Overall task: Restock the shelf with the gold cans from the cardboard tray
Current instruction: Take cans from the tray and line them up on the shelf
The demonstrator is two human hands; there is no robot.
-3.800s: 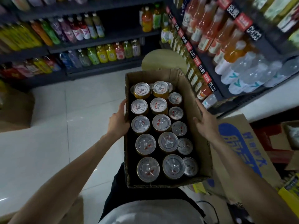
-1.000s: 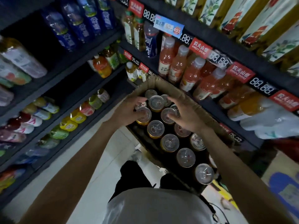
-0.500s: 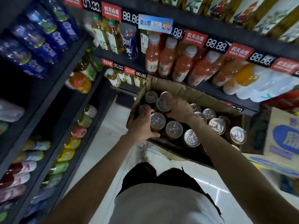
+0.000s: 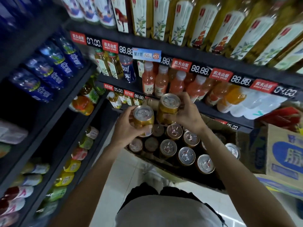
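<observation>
the left hand (image 4: 126, 128) grips one gold can (image 4: 143, 118) at frame centre, and the right hand (image 4: 186, 112) grips a second can (image 4: 168, 107) just to its right and a little higher; both cans are upright and lifted above the tray (image 4: 229, 133). the cardboard tray sits lower right of centre with rows of gold cans (image 4: 186, 155) standing in it, silver lids up. behind the hands a dark shelf (image 4: 213, 114) carries pink and orange bottles (image 4: 161, 82) under red and black price tags (image 4: 199, 69). tall yellow bottles (image 4: 180, 20) fill the top. blue bottles (image 4: 49, 69) lie at upper left. a printed carton (image 4: 285, 154) stands at the right edge.
</observation>
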